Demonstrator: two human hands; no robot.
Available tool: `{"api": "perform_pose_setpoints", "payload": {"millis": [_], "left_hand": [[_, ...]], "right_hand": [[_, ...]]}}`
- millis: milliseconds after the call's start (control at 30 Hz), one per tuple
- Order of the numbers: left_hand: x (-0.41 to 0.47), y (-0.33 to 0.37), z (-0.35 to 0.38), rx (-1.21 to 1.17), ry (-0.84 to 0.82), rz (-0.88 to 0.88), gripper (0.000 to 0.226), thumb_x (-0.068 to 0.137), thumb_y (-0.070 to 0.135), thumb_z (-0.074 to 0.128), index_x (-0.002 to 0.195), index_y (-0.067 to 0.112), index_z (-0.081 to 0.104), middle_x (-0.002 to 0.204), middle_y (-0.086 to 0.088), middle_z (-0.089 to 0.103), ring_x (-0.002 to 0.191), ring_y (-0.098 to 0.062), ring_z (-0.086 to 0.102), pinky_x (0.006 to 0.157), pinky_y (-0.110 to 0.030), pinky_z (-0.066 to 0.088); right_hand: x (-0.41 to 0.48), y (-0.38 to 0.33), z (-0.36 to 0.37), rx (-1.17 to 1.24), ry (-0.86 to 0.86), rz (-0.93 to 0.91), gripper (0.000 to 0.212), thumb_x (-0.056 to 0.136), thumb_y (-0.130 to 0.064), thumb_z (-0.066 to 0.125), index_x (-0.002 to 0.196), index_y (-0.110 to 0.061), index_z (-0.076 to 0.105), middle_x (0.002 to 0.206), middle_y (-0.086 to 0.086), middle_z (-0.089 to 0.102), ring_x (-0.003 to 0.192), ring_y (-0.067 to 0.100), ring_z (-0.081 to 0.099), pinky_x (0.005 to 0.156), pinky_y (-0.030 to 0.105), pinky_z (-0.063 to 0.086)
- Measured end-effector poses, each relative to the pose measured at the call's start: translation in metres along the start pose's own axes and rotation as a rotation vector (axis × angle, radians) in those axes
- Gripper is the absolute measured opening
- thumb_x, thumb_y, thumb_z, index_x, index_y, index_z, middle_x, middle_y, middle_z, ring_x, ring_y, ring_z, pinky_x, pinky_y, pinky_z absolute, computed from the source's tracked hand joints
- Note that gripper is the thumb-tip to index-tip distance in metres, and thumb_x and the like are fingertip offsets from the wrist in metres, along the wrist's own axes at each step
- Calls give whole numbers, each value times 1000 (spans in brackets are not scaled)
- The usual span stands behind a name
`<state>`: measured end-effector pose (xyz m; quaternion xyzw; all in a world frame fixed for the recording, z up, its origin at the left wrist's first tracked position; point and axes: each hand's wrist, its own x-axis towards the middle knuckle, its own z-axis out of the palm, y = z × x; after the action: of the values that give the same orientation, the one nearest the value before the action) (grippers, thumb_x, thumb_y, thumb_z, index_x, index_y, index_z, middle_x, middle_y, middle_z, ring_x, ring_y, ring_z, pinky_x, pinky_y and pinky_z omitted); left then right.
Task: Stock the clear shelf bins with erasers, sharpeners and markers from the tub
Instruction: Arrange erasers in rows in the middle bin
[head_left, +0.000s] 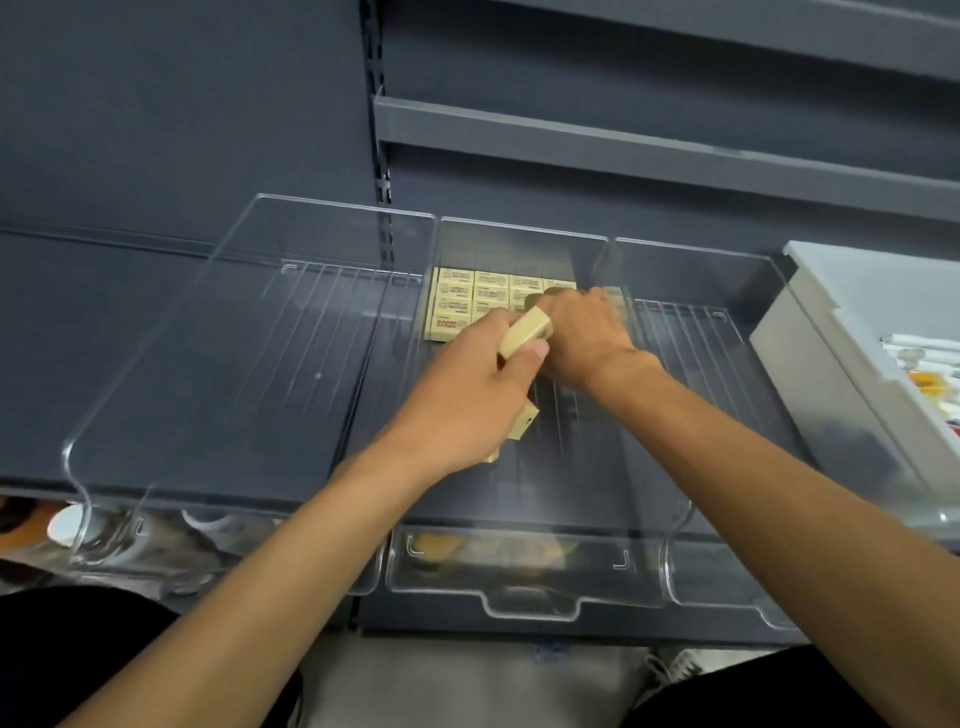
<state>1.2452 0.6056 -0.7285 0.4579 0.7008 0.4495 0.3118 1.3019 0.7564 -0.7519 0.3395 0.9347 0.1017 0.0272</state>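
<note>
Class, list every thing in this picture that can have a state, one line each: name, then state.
Left bin: empty.
Middle bin: partly stocked, at the back only.
Right bin: empty as far as visible.
Eraser rows: laid flat, packed together at the middle bin's back.
Left hand: gripping loose erasers over the middle bin.
Right hand: at the eraser rows; grip hidden.
Tub: open, markers inside.
</note>
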Motion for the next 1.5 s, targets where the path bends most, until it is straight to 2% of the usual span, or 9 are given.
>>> {"api": "perform_pose_setpoints", "payload": {"millis": [133,300,433,567,700,1033,1167,1333,1500], "left_hand": [[-1,-5,1,76,17,101,12,102,27,49,112,30,55,75,12,56,61,-3,54,59,-25,39],[-2,-6,3,230,48,176,13,101,27,49,113,27,55,77,13,55,70,-8,57,65,-34,43],[-3,-4,6,395,72,191,17,102,32,45,115,25,53,80,12,54,81,-20,60,73,-42,47],[-5,-3,7,459,105,219,19,100,35,47,116,29,55,78,19,53,80,-13,59,73,-39,48],[-6,-5,9,493,107,234,20,95,36,52,114,36,58,89,20,61,84,-10,59,75,-38,48],[-1,-9,20,471,64,296,31,87,28,52,114,38,64,103,21,67,96,-5,62,79,-41,53],[-1,-10,22,524,104,369,34,85,30,56,117,38,63,103,21,68,92,-5,64,76,-40,54],[0,-12,23,549,135,325,20,86,26,65,103,36,68,77,20,63,75,-6,60,70,-39,53],[-1,-11,22,522,90,319,10,88,39,60,96,37,65,69,19,60,70,-5,57,69,-36,51]], "right_hand": [[-6,4,-5,189,-21,52,27,93,-15,51,118,-8,45,109,19,63,99,42,60,74,39,41],[-16,14,-23,118,-132,-43,14,91,-36,49,89,-24,56,84,0,58,104,28,57,98,39,26],[-46,19,-18,139,38,-97,24,92,-32,46,103,-22,64,93,4,66,112,27,50,115,44,6],[-86,23,-10,448,298,-114,19,87,-25,50,99,-25,64,83,-9,65,96,20,57,108,36,17],[-102,27,-14,740,277,-195,32,89,-36,55,119,-27,57,88,-20,70,98,-5,59,110,22,19],[-115,39,-7,742,316,-188,49,86,-52,56,127,-27,60,82,-28,62,98,-20,44,101,5,17],[-117,45,-4,745,305,-188,47,84,-57,56,123,-31,61,97,-24,68,99,-8,57,108,17,21],[-121,46,-3,744,328,-146,31,79,-50,66,97,-28,55,88,-21,62,95,-5,54,97,8,22],[-119,42,-4,755,307,-168,28,84,-47,67,100,-27,56,90,-21,60,88,3,58,93,16,33]]}}
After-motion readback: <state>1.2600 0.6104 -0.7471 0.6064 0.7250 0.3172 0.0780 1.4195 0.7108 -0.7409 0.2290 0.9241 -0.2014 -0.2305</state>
